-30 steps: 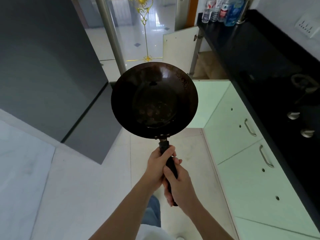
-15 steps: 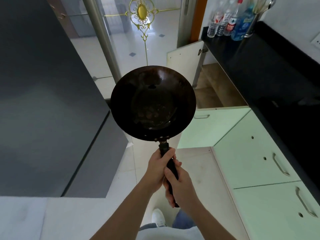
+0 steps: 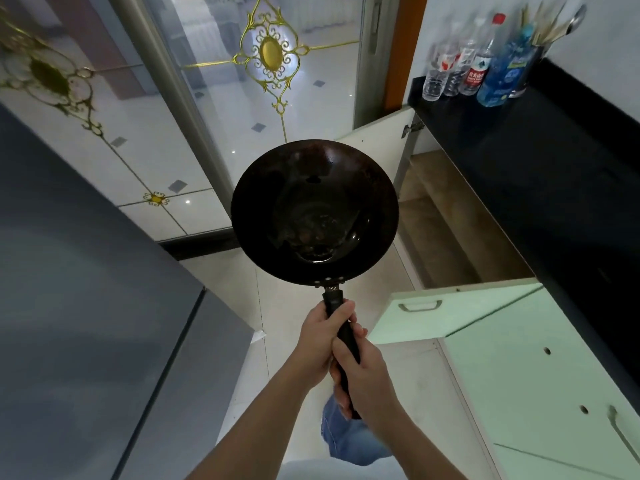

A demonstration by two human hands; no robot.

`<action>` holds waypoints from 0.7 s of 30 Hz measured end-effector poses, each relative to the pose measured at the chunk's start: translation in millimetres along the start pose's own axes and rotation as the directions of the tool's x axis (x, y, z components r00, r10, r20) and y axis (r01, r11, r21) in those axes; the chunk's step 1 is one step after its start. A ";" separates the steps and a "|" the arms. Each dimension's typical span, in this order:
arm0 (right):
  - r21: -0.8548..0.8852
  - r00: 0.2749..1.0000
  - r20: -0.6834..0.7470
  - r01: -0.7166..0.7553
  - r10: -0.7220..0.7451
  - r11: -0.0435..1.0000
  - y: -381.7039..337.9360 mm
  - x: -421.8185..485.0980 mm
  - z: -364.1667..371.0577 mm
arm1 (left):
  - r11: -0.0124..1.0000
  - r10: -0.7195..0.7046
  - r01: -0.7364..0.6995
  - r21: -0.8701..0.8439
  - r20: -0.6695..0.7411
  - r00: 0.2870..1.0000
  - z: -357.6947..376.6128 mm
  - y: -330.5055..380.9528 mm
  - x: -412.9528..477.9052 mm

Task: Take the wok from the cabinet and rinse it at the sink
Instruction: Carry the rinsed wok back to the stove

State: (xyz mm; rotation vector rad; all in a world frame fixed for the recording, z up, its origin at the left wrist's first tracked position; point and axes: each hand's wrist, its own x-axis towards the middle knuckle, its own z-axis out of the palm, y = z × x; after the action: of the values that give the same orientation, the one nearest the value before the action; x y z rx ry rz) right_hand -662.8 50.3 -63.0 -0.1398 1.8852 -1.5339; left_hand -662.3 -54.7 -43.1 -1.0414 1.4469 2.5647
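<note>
The wok (image 3: 314,212) was round, dark and glossy, its bowl mottled with rusty patches, and three rivets joined it to a straight black handle (image 3: 341,332). It hung in mid-air above the pale tiled floor (image 3: 408,375), bowl facing up. Nearer the wok, the left hand (image 3: 320,344) wrapped the handle tightly; the right hand (image 3: 367,375) closed around the handle's end behind it. Right of the wok stood an open mint-green cabinet door (image 3: 450,313) under a black counter (image 3: 540,161); left of it, a grey panel (image 3: 86,289), leaving a narrow aisle.
</note>
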 end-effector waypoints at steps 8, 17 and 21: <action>0.068 1.000 -0.014 0.029 -0.028 0.997 -70.8 100.0 -34.0 | 0.999 -0.021 0.020 0.034 0.032 0.999 33.8 67.5 107.9; 0.056 0.989 -0.144 -0.028 0.036 0.998 -92.9 169.4 -65.8 | 0.988 -0.113 0.099 0.120 0.118 0.987 72.9 102.3 182.8; 0.097 0.977 -0.204 -0.036 0.055 0.995 -99.2 189.0 -80.0 | 0.981 -0.155 0.132 0.139 0.171 0.973 91.3 109.1 211.3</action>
State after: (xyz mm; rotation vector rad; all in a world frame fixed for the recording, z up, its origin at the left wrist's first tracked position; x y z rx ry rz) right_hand -883.5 -5.4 -52.3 0.1080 1.9566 -1.6542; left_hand -911.1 -109.1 -46.4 -0.8385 1.4111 2.3629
